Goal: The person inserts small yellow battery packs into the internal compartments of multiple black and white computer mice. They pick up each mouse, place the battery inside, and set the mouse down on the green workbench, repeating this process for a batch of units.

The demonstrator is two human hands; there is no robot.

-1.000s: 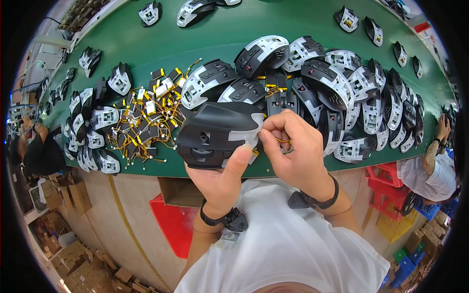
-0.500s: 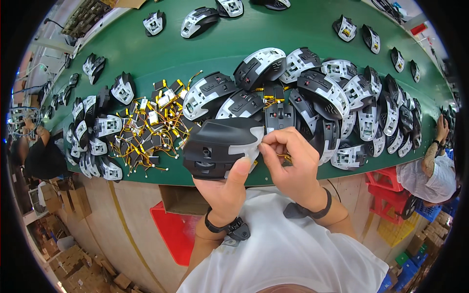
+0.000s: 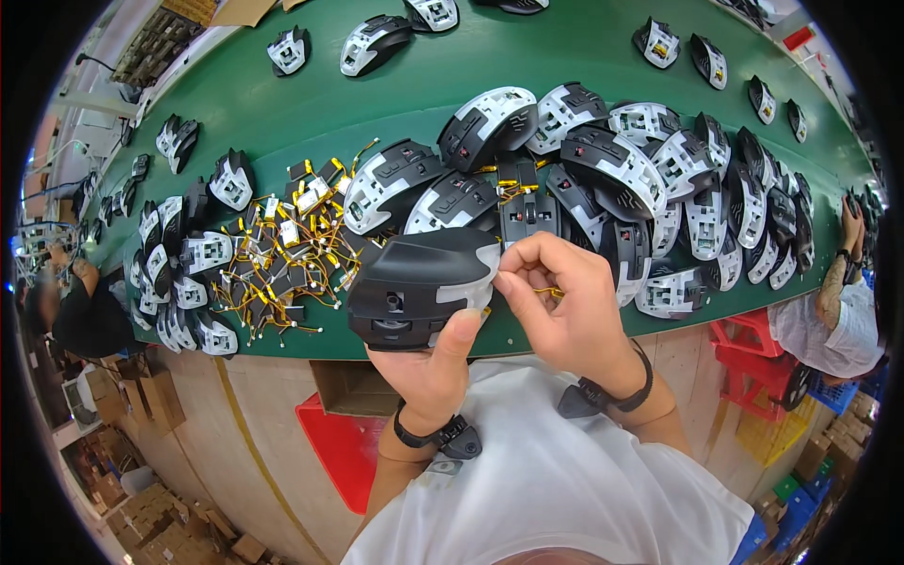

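Observation:
My left hand [image 3: 435,363] grips a black computer mouse [image 3: 414,273] with grey side panels, held above the table's near edge. Its thumb presses on the grey panel, while the other fingers are mostly hidden underneath. At the mouse's right end, my right hand [image 3: 568,306] is closed in a pinch, fingertips touching or very near the grey edge. What lies in the pinch is hidden; a bit of yellow shows below those fingers. Just beyond my hands is a heap of half-built mice [image 3: 612,169], black with white frames. To its left lies a pile of small black battery packs [image 3: 287,250] with yellow wires.
More mouse bodies [image 3: 188,254] are stacked at the left of the green table [image 3: 527,52], and others stand along its far side. Co-workers are at the far left and right [image 3: 819,325]. A red bin [image 3: 339,447] and a cardboard box [image 3: 356,388] sit below the near edge.
The view has shifted slightly, so the table's things appear a little lower left. Both hands keep their hold at the mouse; the right fingers have curled slightly.

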